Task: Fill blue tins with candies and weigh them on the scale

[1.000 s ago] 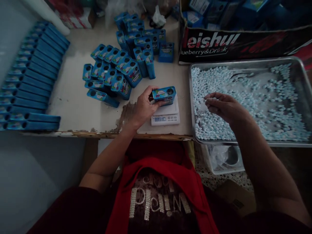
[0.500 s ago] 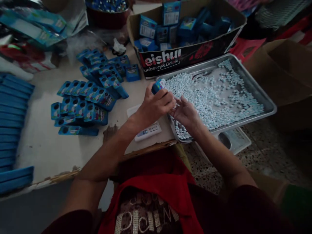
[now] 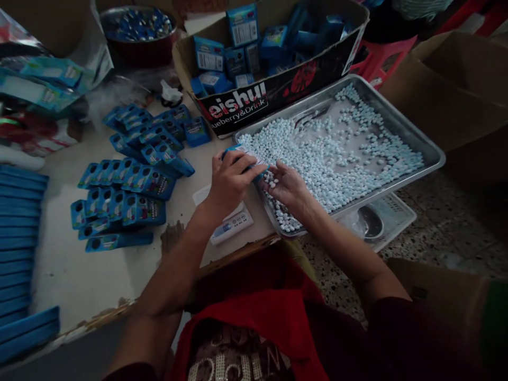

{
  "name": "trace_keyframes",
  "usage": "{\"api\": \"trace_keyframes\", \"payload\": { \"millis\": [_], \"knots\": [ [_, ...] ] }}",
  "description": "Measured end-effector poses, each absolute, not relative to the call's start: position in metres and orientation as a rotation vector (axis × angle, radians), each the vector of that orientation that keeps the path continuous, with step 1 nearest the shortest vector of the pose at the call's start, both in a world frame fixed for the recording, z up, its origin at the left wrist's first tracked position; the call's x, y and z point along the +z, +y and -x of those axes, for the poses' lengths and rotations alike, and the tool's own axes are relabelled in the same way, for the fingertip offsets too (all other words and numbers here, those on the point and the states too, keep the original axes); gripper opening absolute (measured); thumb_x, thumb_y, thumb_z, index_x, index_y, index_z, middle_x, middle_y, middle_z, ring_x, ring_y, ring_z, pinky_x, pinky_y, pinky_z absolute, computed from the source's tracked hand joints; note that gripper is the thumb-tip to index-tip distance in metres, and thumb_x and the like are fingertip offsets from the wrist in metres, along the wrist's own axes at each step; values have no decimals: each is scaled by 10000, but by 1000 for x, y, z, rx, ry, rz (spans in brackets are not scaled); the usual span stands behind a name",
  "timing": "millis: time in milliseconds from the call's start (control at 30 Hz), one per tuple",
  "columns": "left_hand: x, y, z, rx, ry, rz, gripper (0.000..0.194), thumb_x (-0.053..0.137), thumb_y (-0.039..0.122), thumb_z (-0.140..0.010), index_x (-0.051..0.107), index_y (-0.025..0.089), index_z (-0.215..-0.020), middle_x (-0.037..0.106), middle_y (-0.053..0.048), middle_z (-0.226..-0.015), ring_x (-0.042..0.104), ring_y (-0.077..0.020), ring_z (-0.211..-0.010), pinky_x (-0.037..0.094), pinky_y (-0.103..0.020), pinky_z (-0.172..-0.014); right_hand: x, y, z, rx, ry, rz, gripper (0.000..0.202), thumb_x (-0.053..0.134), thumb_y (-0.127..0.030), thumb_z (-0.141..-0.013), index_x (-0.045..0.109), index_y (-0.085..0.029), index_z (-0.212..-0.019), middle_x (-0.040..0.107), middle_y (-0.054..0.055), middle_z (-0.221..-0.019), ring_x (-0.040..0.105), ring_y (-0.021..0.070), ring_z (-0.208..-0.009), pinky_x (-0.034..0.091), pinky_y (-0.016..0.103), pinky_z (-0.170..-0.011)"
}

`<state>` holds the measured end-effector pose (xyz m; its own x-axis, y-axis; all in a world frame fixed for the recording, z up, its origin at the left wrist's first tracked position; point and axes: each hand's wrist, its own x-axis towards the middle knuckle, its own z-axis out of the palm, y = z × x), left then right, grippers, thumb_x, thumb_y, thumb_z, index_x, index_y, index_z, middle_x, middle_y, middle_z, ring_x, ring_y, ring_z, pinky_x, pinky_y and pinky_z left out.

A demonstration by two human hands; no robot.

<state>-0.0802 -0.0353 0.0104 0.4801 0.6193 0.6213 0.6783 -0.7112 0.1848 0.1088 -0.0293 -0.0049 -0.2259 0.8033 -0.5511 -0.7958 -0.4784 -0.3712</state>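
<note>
Over the near left corner of the metal tray (image 3: 420,143), my left hand (image 3: 232,180) grips a small blue carton (image 3: 237,150) from above, its fingers wrapped round it. The carton is tilted, its lower end by my right fingers. Palm up and cupped, my right hand (image 3: 288,188) holds a few small white candies (image 3: 272,182) on its fingers. Many pale blue-white candies (image 3: 329,169) lie loose across the tray. My left fingers hide much of the carton.
Blue cartons (image 3: 148,182) stand in rows on the table (image 3: 95,275); flat blue ones (image 3: 19,227) are stacked at far left. A white digital scale (image 3: 232,225) sits by the table edge. Behind the tray is a cardboard box (image 3: 278,87) of blue cartons.
The carton in my left hand has tipped towards my right hand. Several white candies now show on my right fingers. The camera view has shifted.
</note>
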Motion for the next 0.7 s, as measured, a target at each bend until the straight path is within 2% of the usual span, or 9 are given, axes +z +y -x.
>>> {"api": "trace_keyframes", "payload": {
  "millis": [67,167,267,367,533,600,700],
  "knots": [
    [8,-31,85,-1186,-1273,2633,333,727,189,-1093,883,384,-1312,852,-53,-1284,703,-318,-1275,500,-536,-1205,5,-31,-107,1847,100,906,298,375,-286,-1234,584,-243,-1025,705,12,-803,692,181,-669,664,270,-565],
    [3,-30,95,-1578,-1557,2586,273,873,324,-1014,883,331,-1287,846,-62,-1272,739,-307,-1205,590,-481,-1148,14,-33,-107,1848,154,913,235,426,-190,-1191,613,-221,-1052,715,41,-831,716,173,-710,664,230,-584],
    [-8,-42,110,-2133,-1910,2338,490,1020,513,-852,849,266,-1239,845,-51,-1216,786,-281,-1132,669,-421,-1064,15,-36,-111,1914,90,896,180,542,-45,-1074,648,-188,-1101,700,30,-830,656,113,-635,551,135,-506],
    [-21,-67,132,-2514,-2120,1989,648,1092,537,-722,814,245,-1228,844,-41,-1182,811,-260,-1094,706,-380,-1000,13,-39,-117,1917,-53,901,188,611,-7,-1005,662,-175,-1070,629,-28,-746,519,56,-514,391,96,-423],
    [-38,-108,162,-2691,-2225,1753,692,1138,490,-637,814,243,-1196,849,-36,-1152,821,-222,-1036,703,-317,-962,21,-42,-109,1984,-314,991,84,701,-95,-1016,685,-176,-1003,578,-70,-658,408,36,-453,314,103,-403],
    [-42,-114,166,-2679,-2273,1763,679,1123,499,-670,808,234,-1211,853,-49,-1176,825,-230,-1065,703,-335,-1001,28,-44,-98,2023,-378,1028,78,667,-104,-1043,704,-160,-1002,593,-53,-657,416,40,-449,308,110,-393],
    [-49,-114,165,-2633,-2310,1837,719,1089,530,-722,785,236,-1303,848,-75,-1274,825,-252,-1155,690,-388,-1096,38,-45,-85,2032,-398,1116,183,567,-88,-1088,705,-149,-984,642,-11,-690,483,55,-481,366,112,-412]
  ]
}}
